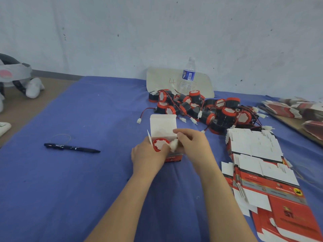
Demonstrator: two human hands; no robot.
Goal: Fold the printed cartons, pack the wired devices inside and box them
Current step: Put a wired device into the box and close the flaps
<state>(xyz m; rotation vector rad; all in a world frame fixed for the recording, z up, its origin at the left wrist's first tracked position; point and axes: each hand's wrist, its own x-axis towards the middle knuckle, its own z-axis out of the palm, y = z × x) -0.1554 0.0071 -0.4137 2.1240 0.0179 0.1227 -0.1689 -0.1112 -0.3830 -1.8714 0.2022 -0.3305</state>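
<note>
blue cloth (87, 172) below pale wall (122, 32) | left hand (148, 154) grips carton (163, 126) | right hand (192, 142) pinches white plug (174, 144)

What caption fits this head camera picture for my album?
Left hand steadies the open carton; right hand tucks a red-capped device inside, on blue cloth.

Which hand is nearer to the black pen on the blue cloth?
Left. The left hand holds the open carton on the side toward the pen; the right hand, pinching a white piece at the carton's mouth, is on the side away from it.
</note>
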